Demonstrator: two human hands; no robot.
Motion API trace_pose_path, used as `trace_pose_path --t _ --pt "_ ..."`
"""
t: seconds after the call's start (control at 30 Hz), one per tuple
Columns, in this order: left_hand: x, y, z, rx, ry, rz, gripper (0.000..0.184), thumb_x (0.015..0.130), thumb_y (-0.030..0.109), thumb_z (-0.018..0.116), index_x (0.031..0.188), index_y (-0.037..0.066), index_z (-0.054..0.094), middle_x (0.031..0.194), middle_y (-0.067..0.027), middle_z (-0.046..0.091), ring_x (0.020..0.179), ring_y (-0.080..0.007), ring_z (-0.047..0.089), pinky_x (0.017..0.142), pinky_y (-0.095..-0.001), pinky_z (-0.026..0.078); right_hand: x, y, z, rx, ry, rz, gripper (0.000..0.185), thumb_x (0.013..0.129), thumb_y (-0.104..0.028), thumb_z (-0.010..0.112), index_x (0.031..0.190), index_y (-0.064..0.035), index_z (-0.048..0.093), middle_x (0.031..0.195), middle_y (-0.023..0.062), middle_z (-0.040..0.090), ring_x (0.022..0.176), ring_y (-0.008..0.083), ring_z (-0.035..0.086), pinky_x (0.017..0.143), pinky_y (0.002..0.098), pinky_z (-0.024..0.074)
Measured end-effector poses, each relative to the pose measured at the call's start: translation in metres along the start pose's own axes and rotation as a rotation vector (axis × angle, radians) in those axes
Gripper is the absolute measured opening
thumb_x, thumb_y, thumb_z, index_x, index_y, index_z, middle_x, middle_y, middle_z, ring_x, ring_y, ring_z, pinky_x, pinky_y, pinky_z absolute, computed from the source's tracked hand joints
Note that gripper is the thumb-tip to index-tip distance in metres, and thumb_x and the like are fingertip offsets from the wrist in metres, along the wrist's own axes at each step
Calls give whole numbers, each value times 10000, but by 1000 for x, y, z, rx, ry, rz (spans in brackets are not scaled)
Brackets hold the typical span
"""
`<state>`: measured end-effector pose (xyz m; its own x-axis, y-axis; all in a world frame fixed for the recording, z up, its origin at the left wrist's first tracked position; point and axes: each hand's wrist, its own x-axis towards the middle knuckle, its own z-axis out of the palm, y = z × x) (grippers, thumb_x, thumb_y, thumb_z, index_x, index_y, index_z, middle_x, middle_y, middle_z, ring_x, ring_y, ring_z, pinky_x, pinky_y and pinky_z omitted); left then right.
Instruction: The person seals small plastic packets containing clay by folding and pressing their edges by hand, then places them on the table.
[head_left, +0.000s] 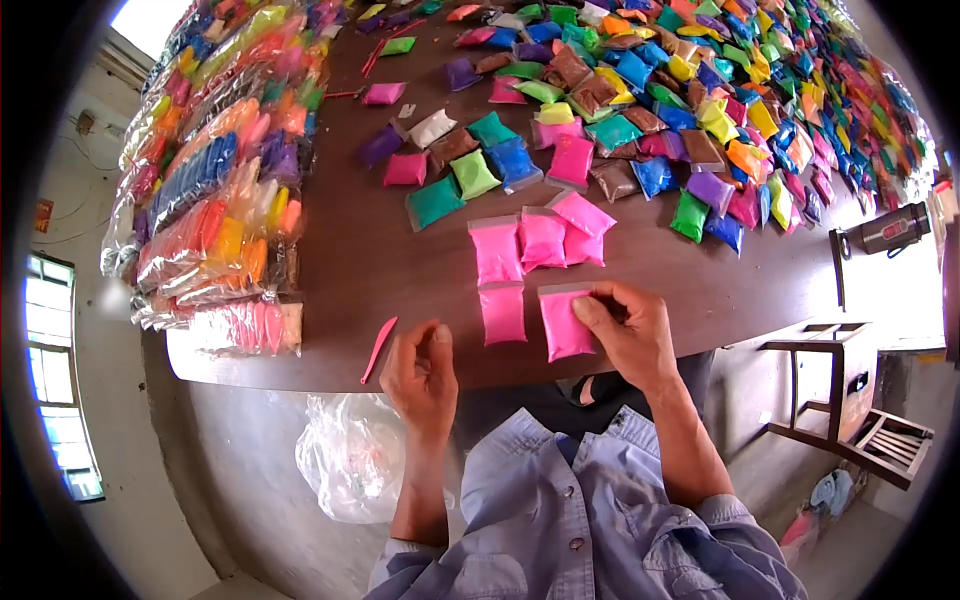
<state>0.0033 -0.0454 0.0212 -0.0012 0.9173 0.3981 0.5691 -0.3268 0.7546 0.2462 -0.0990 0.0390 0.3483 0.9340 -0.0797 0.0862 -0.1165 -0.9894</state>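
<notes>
My right hand pinches the top right corner of a pink sachet, thumb in front, just over the table's near edge. Left of it, another pink sachet lies flat, below a pink sachet in the row behind. Beside that one, more pink sachets overlap one another. My left hand is loosely curled at the table edge, with nothing showing in its fingers. A small pink plastic knife lies on the table just left of it.
Clear bags of coloured pieces are stacked along the left. Sachets in many colours cover the back and right of the brown table. A dark flask lies at the right edge. A clear plastic bag hangs below the front.
</notes>
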Motion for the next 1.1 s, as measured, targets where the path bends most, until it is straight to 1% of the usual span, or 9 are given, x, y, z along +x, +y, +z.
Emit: trace_pose_path --t 0.2,0.53,0.6,0.67,0.7,0.8,0.83,1.03,1.1 --pt "-3 10 5 -140 -73 -62 124 929 107 745 960 -7 709 796 -83 691 654 -115 631 559 -252 473 6 -1 34 28 -45 118 167 934 -100 764 1012 12 669 802 -19 668 730 33 587 630 213 473" --pt "8 10 9 -248 -199 -109 169 956 150 705 923 -16 709 736 -21 647 636 -64 513 556 -242 383 20 10 60 14 -14 104 198 912 -128 800 934 12 662 735 3 657 653 48 581 558 225 462" --pt "9 11 10 -241 -179 -115 143 931 129 727 909 -12 712 740 -36 659 612 -67 521 538 -238 380 21 12 60 7 17 79 194 911 -122 800 922 10 658 725 1 650 642 49 576 548 227 458" --pt "7 10 11 -236 -163 -121 121 907 108 749 896 -8 715 743 -52 672 588 -71 528 520 -233 377 20 11 61 -19 37 76 270 869 -213 838 912 3 682 727 76 693 640 105 620 606 290 521" --pt "5 8 12 -246 -140 -143 103 904 92 737 895 -7 714 735 -49 668 583 -70 519 517 -236 369 20 13 64 -35 57 27 288 876 -225 836 896 7 665 712 100 680 621 119 612 589 303 512" --pt "6 8 13 -234 -122 -116 68 892 61 713 881 -6 707 728 -40 654 577 -71 500 513 -239 360 18 1 62 -69 47 45 297 893 -235 822 873 7 650 711 103 676 615 127 610 576 310 499" --pt "6 10 12 -237 -133 -107 63 887 58 713 878 -4 707 726 -37 645 577 -71 496 512 -241 358 17 -2 65 -47 73 12 232 912 -155 798 828 -9 638 670 1 610 611 48 529 541 248 437" --pt "3 5 14 -225 -147 -76 104 904 104 697 889 2 708 715 -33 618 576 -76 493 501 -258 335 12 -3 60 -63 82 -53 213 952 -166 748 903 10 638 669 21 595 620 56 513 560 257 445" --pt "3 7 12 -203 -147 -101 236 972 206 640 946 -20 703 733 -9 605 632 -61 491 565 -236 358 10 -2 57 -39 55 -41 192 963 -157 731 934 13 645 675 24 597 624 55 519 566 260 453"
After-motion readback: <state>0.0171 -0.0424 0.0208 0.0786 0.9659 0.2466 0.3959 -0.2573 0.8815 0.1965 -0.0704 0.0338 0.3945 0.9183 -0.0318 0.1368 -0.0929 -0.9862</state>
